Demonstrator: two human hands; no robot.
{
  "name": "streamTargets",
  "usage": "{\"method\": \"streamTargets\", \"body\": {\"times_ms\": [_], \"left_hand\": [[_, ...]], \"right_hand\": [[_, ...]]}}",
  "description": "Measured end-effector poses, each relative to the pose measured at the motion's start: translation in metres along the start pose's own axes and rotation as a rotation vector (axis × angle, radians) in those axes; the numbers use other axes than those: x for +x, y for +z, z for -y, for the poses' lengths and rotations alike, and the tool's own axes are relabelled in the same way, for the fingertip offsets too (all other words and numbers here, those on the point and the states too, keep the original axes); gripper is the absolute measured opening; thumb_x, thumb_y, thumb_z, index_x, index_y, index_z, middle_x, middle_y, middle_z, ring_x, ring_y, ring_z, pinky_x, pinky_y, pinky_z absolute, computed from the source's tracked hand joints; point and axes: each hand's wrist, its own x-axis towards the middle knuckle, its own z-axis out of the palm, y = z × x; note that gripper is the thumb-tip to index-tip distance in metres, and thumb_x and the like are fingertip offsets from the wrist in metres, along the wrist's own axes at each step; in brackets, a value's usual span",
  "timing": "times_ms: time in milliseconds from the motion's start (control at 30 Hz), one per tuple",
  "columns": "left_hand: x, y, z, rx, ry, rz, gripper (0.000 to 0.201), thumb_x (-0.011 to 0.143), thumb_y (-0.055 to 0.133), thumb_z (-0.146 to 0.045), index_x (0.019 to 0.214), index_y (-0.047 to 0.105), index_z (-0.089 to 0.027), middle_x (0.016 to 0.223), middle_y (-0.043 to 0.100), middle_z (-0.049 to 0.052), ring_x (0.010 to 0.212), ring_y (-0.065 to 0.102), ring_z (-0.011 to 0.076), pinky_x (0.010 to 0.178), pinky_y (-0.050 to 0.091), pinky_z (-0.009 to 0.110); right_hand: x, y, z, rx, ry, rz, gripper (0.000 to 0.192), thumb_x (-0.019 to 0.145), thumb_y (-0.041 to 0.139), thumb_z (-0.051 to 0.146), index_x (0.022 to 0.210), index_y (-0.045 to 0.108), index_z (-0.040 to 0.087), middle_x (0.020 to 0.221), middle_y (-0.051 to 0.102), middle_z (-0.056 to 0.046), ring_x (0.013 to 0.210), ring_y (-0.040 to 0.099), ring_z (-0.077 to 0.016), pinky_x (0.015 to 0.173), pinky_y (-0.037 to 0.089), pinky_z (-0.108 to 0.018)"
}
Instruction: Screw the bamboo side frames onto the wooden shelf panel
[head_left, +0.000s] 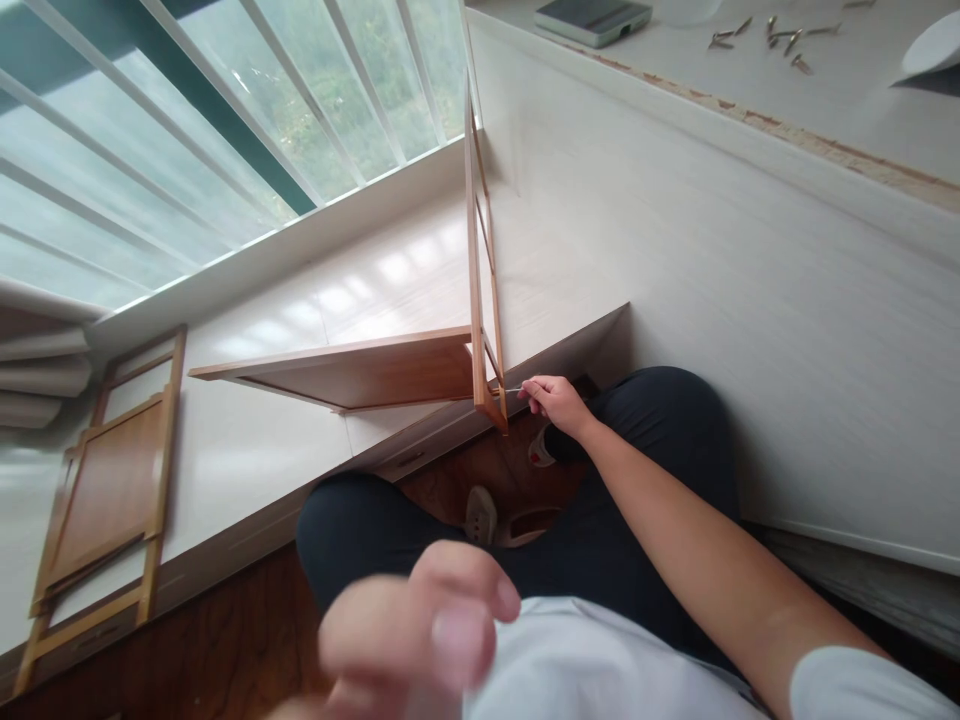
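My right hand [556,403] pinches a thin metal tool [511,389] whose tip meets the lower corner of an upright wooden frame [477,300]. A brown wooden panel [352,370] juts left from that frame, resting on the white platform [262,440]. My left hand [420,625] is close to the camera, blurred, its fingers curled with nothing visible in them. My legs in dark trousers are folded below.
A second wooden frame assembly [105,490] lies flat at the left on the platform. Above the white cabinet side [712,300], a ledge holds several loose screws [772,30] and a greenish box [592,18]. A barred window [187,130] fills the top left.
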Motion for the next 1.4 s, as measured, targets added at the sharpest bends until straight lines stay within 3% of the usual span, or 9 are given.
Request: {"method": "streamTargets", "body": {"times_ms": [100,200,267,400,600,767,1033,1233,1400], "left_hand": [[0.009,0.012,-0.008,0.106,-0.001,0.076,0.028,0.089,0.062,-0.054,0.114,0.073,-0.048,0.099,0.079,0.003,0.091,0.07,0.0294,0.08,0.053,0.047],[0.024,0.032,0.015,0.389,-0.174,0.383,0.027,0.093,0.059,-0.043,0.092,0.079,-0.025,0.076,0.075,0.013,0.07,0.07,0.0292,0.069,0.051,0.044],[0.034,0.042,0.039,0.532,-0.309,0.532,0.032,0.094,0.056,-0.042,0.093,0.078,-0.019,0.085,0.076,0.018,0.077,0.072,0.0336,0.071,0.051,0.046],[0.044,0.045,0.097,0.56,-0.445,0.406,0.038,0.097,0.049,-0.043,0.109,0.075,-0.019,0.109,0.075,0.018,0.107,0.069,0.0385,0.087,0.053,0.048],[0.021,0.031,0.188,0.488,-0.811,0.495,0.042,0.097,0.042,-0.044,0.112,0.075,-0.021,0.123,0.074,0.015,0.115,0.069,0.0353,0.091,0.053,0.043],[-0.001,0.029,0.235,0.402,-0.934,0.472,0.043,0.098,0.041,-0.04,0.115,0.074,-0.018,0.124,0.074,0.017,0.117,0.069,0.033,0.093,0.052,0.039],[0.009,0.042,0.254,0.287,-0.901,0.433,0.042,0.099,0.042,-0.042,0.117,0.073,-0.021,0.124,0.075,0.012,0.113,0.07,0.0273,0.092,0.05,0.033],[0.008,0.05,0.257,0.256,-0.9,0.474,0.042,0.097,0.044,-0.042,0.114,0.075,-0.019,0.121,0.075,0.014,0.112,0.07,0.0294,0.092,0.051,0.035],[0.009,0.053,0.258,0.251,-0.898,0.488,0.041,0.097,0.044,-0.042,0.114,0.075,-0.019,0.12,0.076,0.013,0.11,0.071,0.0285,0.091,0.051,0.035]], "right_hand": [[-0.001,0.001,0.001,0.027,0.019,0.003,0.05,0.093,0.057,0.065,0.076,0.071,0.019,0.055,0.059,0.001,0.046,0.045,-0.0125,0.05,0.037,-0.027],[-0.003,0.002,0.002,0.042,0.026,0.007,0.051,0.092,0.058,0.065,0.076,0.071,0.019,0.054,0.058,0.001,0.046,0.045,-0.0123,0.049,0.036,-0.027],[-0.004,0.002,0.003,0.049,0.031,0.003,0.051,0.092,0.058,0.065,0.076,0.071,0.019,0.055,0.058,0.001,0.046,0.045,-0.0122,0.049,0.036,-0.027],[-0.003,0.003,0.002,0.068,0.05,0.0,0.052,0.09,0.059,0.067,0.076,0.071,0.018,0.054,0.058,0.001,0.046,0.044,-0.0115,0.047,0.034,-0.026],[0.0,0.006,0.004,0.117,0.103,0.002,0.054,0.088,0.06,0.069,0.073,0.069,0.017,0.052,0.057,0.001,0.044,0.042,-0.0102,0.045,0.031,-0.025],[0.0,0.009,0.008,0.181,0.189,0.015,0.056,0.085,0.061,0.07,0.066,0.066,0.017,0.047,0.053,0.001,0.039,0.04,-0.0091,0.041,0.028,-0.024],[0.0,0.01,0.009,0.222,0.248,0.04,0.061,0.084,0.056,0.076,0.063,0.057,0.019,0.05,0.054,-0.001,0.039,0.04,-0.009,0.038,0.028,-0.023],[0.001,0.006,0.008,0.156,0.177,-0.008,0.056,0.091,0.051,0.071,0.065,0.053,0.021,0.052,0.052,0.001,0.042,0.042,-0.0102,0.041,0.03,-0.024],[-0.002,0.002,0.004,0.046,0.076,-0.002,0.044,0.094,0.058,0.057,0.07,0.061,0.02,0.057,0.056,0.001,0.048,0.045,-0.0112,0.048,0.034,-0.025]]}}
